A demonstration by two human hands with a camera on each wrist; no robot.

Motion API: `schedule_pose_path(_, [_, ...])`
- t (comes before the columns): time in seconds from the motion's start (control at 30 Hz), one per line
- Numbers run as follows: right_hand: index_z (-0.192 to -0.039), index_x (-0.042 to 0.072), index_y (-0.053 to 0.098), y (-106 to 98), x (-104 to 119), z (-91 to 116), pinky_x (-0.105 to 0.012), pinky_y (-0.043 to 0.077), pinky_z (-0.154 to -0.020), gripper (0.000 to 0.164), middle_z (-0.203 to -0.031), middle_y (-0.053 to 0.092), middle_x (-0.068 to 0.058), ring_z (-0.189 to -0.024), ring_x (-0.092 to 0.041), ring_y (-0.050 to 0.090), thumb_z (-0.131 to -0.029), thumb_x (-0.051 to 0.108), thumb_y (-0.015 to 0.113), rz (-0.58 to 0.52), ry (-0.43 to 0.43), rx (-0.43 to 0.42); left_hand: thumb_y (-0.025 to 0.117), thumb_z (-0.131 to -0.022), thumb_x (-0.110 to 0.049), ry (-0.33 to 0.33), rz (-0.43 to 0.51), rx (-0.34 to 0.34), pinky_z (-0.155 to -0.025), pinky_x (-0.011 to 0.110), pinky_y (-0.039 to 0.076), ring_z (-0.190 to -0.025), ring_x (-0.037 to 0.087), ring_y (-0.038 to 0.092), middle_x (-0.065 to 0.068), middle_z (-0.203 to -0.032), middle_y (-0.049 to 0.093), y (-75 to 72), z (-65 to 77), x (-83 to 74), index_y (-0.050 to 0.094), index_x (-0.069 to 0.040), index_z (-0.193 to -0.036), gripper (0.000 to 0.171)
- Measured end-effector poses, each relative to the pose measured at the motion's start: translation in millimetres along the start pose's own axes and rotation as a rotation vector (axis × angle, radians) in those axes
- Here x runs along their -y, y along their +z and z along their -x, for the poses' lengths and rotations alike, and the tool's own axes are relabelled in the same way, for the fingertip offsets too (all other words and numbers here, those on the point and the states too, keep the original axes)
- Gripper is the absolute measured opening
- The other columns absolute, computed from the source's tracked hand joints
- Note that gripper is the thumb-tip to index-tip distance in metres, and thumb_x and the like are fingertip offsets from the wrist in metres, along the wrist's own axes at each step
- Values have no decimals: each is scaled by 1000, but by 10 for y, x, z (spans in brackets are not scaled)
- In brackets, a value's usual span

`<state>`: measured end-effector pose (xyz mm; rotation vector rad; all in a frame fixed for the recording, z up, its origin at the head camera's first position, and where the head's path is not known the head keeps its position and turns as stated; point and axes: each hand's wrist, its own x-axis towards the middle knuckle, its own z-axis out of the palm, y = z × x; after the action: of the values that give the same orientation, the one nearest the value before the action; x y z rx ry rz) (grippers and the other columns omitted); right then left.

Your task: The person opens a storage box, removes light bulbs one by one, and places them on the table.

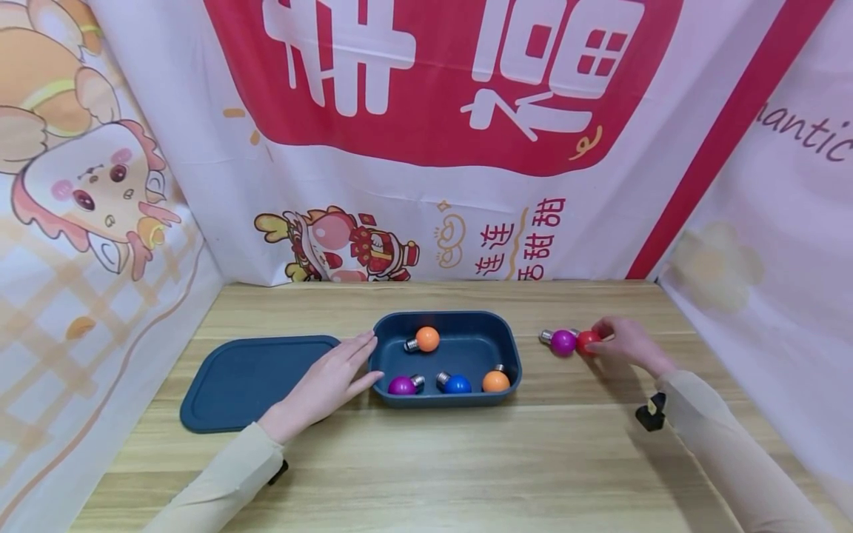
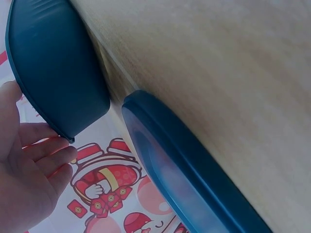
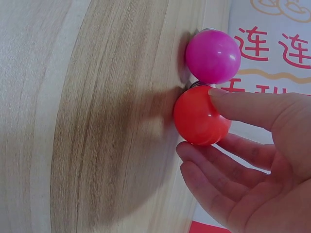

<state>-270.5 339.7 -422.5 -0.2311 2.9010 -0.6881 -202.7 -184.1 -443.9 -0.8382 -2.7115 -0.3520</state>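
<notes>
My right hand [image 1: 629, 343] pinches a red light bulb [image 3: 199, 116] between thumb and fingers at the right of the table. A purple light bulb [image 1: 563, 343] lies against it, its metal base pointing left in the head view. With fairly straight fingers, my left hand [image 1: 325, 381] touches the left rim of a dark blue box [image 1: 453, 357]. Inside the box are two orange bulbs, one at the back [image 1: 428, 339] and one at the front right [image 1: 495, 381]. A purple bulb [image 1: 402, 385] and a blue bulb [image 1: 457, 383] lie along its front wall.
A dark blue lid [image 1: 243, 385] lies flat on the wooden table [image 1: 453, 466], left of the box and partly behind my left forearm. Printed cloth [image 1: 426, 200] hangs behind the table and along both sides.
</notes>
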Motion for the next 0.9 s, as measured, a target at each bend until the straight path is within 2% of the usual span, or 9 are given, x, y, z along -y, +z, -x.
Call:
schedule_pose_path(0.3, [-109, -8, 65, 7, -5, -4, -50, 54, -83, 41, -105, 69, -25, -96, -35, 65, -88, 26, 73, 5, -11, -13, 66, -94, -41, 7, -4, -14, -107, 49, 50, -133, 33, 56, 18, -147, 53, 4, -1, 2, 54, -1, -140, 63])
schedule_pose_path(0.6, [-111, -8, 64, 13, -16, -4, -51, 54, -84, 43, -108, 68, -27, -98, -36, 65, -88, 27, 73, 1, -14, -14, 63, -96, -43, -4, -2, 7, -108, 49, 49, -134, 33, 54, 17, -149, 51, -4, -2, 4, 53, -1, -142, 63])
schedule_pose_path(0.9, [-109, -8, 65, 24, -22, -14, -49, 55, -81, 41, -104, 69, -25, -94, -32, 64, -87, 25, 74, 8, -13, -13, 62, -96, -44, -15, 2, 17, -109, 49, 48, -135, 32, 54, 16, -150, 51, -3, 0, 4, 52, -2, -143, 64])
